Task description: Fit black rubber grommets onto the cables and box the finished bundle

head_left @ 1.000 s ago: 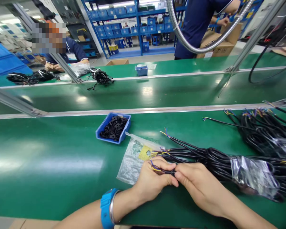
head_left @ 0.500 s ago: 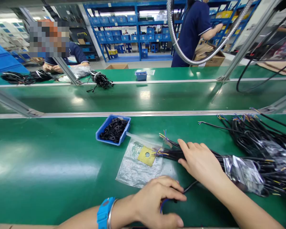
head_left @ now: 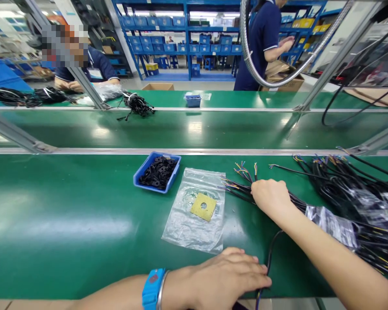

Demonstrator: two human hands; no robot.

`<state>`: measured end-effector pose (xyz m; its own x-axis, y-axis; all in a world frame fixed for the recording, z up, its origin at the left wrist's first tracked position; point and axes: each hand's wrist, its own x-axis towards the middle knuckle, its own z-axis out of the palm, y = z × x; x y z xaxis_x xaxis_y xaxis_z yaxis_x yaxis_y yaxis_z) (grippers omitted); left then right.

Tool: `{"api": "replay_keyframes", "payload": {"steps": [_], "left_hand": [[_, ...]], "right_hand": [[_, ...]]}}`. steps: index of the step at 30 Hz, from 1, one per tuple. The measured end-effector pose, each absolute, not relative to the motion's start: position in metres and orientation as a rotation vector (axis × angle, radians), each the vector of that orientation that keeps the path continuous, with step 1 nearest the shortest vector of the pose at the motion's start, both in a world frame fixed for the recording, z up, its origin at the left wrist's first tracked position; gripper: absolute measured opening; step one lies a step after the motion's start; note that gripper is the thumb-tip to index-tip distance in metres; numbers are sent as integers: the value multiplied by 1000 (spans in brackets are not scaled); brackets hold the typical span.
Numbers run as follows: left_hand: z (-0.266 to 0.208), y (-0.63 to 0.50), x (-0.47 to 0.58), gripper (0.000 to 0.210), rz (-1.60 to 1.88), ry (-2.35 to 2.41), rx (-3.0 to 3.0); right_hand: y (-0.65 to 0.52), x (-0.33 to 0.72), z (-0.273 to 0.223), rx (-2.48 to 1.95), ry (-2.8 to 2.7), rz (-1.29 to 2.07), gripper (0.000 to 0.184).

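Observation:
My right hand [head_left: 271, 196] is closed around black cables [head_left: 239, 196] in a bundle, whose stripped coloured wire ends fan out to its left. My left hand [head_left: 233, 275] lies with its fingers stretched out near the table's front edge, its thumb hidden. Its fingertips touch a single black cable [head_left: 271, 249] that curves down from beneath my right forearm; thin blue wire shows below the fingers. Left of the bundle lies a clear plastic bag [head_left: 177, 232] with a yellow square piece [head_left: 198, 212] that has a round hole.
A blue bin [head_left: 136, 181] of small black parts stands left of the bag. More black cables [head_left: 330, 185] are heaped at the right, partly wrapped in clear plastic [head_left: 331, 226]. Metal rails [head_left: 194, 151] cross the green bench. Two people work beyond it. A metal hose [head_left: 245, 43] hangs overhead.
My right hand has closed on the cables, and their wire ends have spread. The left hand has shifted right and slightly down. The bag lies flatter, with wires drawn off the yellow piece.

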<state>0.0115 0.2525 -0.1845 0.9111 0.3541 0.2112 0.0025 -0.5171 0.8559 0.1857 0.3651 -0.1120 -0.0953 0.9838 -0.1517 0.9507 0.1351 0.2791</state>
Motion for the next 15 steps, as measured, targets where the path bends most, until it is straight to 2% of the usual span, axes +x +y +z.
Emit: {"api": "replay_keyframes", "payload": {"steps": [4, 6, 9, 12, 15], "left_hand": [[-186, 247, 11, 84, 451, 274, 2078], [-181, 246, 11, 85, 461, 305, 2073], [-172, 246, 9, 85, 478, 379, 2044], [-167, 247, 8, 84, 506, 467, 2013], [-169, 248, 9, 83, 566, 491, 2005]], "right_hand": [[372, 192, -111, 1968, 1996, 91, 14], [367, 195, -108, 2004, 1975, 125, 19], [346, 192, -104, 2035, 2028, 313, 27], [319, 188, -106, 1925, 2216, 576, 19], [306, 190, -117, 1786, 2311, 621, 16]]}}
